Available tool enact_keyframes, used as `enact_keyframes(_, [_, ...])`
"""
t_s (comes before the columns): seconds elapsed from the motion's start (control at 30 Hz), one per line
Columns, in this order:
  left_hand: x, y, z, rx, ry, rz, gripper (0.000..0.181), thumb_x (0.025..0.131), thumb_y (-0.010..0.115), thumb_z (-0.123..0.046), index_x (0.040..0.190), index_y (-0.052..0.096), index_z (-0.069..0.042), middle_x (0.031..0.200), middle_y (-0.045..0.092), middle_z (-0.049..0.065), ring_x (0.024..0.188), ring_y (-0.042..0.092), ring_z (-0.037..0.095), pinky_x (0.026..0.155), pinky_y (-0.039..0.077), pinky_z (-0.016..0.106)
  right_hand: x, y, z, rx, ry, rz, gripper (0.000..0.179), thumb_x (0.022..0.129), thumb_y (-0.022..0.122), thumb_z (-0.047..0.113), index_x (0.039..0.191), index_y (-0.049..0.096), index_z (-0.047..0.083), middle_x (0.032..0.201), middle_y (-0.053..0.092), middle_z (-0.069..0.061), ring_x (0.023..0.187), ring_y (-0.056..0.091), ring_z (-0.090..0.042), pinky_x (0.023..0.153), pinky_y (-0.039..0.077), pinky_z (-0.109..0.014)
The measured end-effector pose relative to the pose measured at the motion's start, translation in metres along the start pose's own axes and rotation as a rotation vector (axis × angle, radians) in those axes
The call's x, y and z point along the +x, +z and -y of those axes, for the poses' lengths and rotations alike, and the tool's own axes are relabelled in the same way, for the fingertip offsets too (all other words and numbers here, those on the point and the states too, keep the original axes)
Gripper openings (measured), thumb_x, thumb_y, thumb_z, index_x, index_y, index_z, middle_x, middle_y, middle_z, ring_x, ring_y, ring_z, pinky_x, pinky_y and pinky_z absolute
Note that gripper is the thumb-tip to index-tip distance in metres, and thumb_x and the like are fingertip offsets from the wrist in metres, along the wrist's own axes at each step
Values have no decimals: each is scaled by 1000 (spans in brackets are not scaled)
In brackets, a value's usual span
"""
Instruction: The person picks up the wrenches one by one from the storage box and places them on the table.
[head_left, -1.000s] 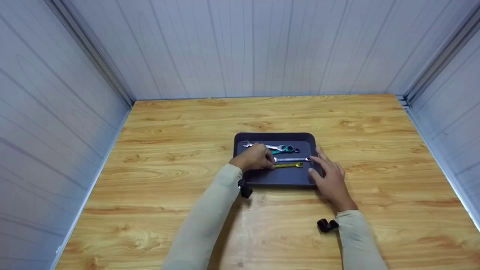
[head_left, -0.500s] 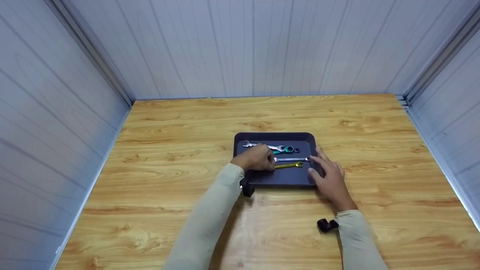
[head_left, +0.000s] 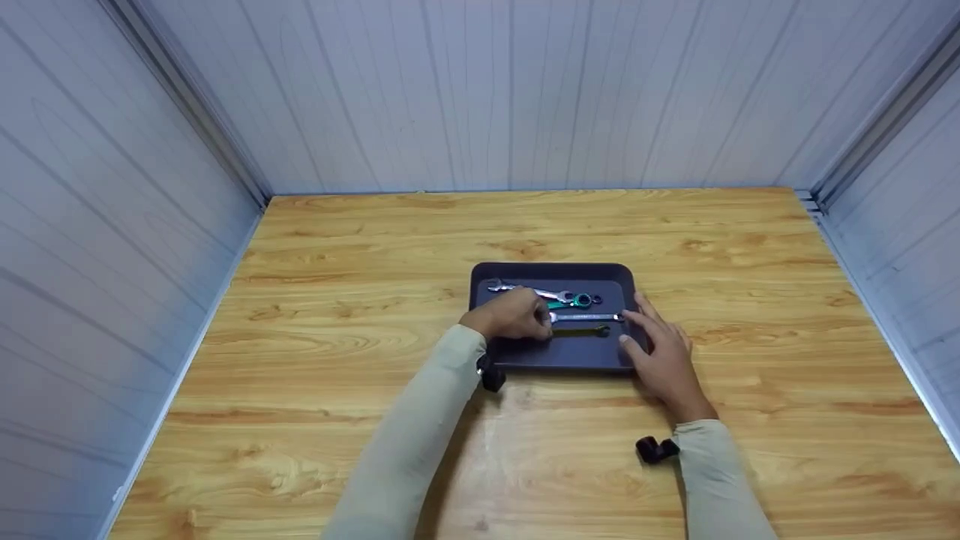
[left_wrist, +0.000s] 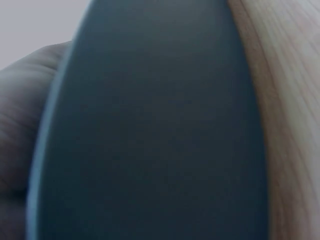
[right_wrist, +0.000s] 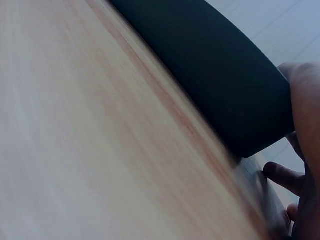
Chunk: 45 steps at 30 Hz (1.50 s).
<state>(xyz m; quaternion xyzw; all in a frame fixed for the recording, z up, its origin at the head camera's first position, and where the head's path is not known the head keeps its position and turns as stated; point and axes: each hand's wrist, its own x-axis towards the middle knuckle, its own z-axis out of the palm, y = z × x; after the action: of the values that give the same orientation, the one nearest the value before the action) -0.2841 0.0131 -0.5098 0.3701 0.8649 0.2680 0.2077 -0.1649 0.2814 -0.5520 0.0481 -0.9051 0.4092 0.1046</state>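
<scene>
In the head view, a dark tray [head_left: 555,363] holds several wrenches. My left hand [head_left: 517,313] reaches over its left part and pinches one end of a yellow wrench [head_left: 581,332]; the fingertips are hidden. Just behind lies a silver wrench [head_left: 587,317], partly under that hand. Farther back are a green ratchet wrench [head_left: 581,301] and another silver wrench [head_left: 532,292]. My right hand [head_left: 664,367] grips the tray's right wall, thumb and forefinger over the rim and other fingers outside. The tray wall [left_wrist: 155,125] fills most of the left wrist view.
The tray sits on a wood-grain tabletop [head_left: 337,330]. Pale panels [head_left: 510,97] stand behind and on both sides. A black wrist camera [head_left: 491,374] hangs close to the tray's front left edge. Another black camera [head_left: 656,450] is on the right wrist.
The yellow wrench's visible part has gone from bright to dark, with the left hand still on it. Both hands and the tray stay nearly in place; the head view shifts slightly.
</scene>
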Motion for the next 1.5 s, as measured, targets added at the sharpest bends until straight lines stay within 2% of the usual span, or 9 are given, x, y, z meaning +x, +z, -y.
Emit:
enact_keyframes(0.2, [-2, 0, 0, -80, -29, 28, 9, 89, 77, -22, 84, 79, -14, 64, 63, -8, 56, 53, 5, 57, 44, 22, 1, -1, 0, 3, 6, -3, 43, 99, 63, 21, 139, 58, 8, 162, 30, -1, 145, 31, -35, 110, 5, -67])
enact_keyframes(0.3, [-1, 0, 1, -76, -30, 30, 9, 90, 76, -22, 87, 79, -14, 64, 62, -8, 56, 53, 5, 57, 43, 21, 1, -1, -1, 3, 10, -3, 43, 99, 63, 22, 139, 58, 8, 162, 30, -2, 145, 31, -35, 111, 4, -67])
enact_keyframes(0.43, [0, 0, 2, -30, -20, 21, 10, 91, 75, -24, 89, 79, -14, 71, 63, -11, 65, 52, 5, 63, 43, 21, 1, -1, -1, -3, 15, 3, 43, 100, 62, 24, 140, 58, 8, 162, 30, -2, 145, 30, -36, 111, 4, -68])
enact_keyframes(0.6, [0, 0, 2, -39, -31, 14, 10, 92, 75, -24, 89, 79, -15, 78, 67, -10, 70, 53, 6, 68, 45, 22, 2, -2, -1, -6, 14, 1, 43, 100, 63, 22, 140, 58, 9, 162, 30, -1, 145, 31, -35, 111, 5, -67])
enact_keyframes(0.9, [-2, -2, 4, -125, -32, -13, 11, 94, 73, -22, 87, 79, -16, 76, 68, -10, 66, 51, 6, 64, 44, 22, 3, -2, 0, -20, 15, 2, 43, 100, 62, 22, 140, 57, 9, 162, 30, -1, 145, 31, -35, 111, 4, -67])
enact_keyframes(1.1, [-6, -3, 4, -123, -45, -17, 13, 94, 72, -23, 86, 78, -15, 71, 64, -9, 62, 49, 7, 59, 41, 23, 2, 0, 2, -21, 19, 9, 43, 100, 62, 21, 141, 56, 8, 162, 29, -3, 146, 29, -35, 111, 4, -67])
enact_keyframes(1.33, [-7, -1, 5, -148, -54, -43, 12, 94, 72, -23, 90, 79, -15, 76, 68, -10, 66, 52, 5, 62, 43, 22, 0, 1, 1, -9, 16, 1, 43, 100, 62, 21, 140, 57, 8, 162, 29, -2, 145, 30, -35, 111, 5, -66])
enact_keyframes(1.5, [-8, -1, 3, -184, -71, -55, 12, 94, 72, -23, 91, 79, -14, 76, 69, -6, 63, 55, 7, 60, 45, 23, 1, 0, 0, -12, 21, 4, 43, 100, 62, 21, 140, 57, 8, 162, 29, -1, 145, 29, -35, 111, 6, -66])
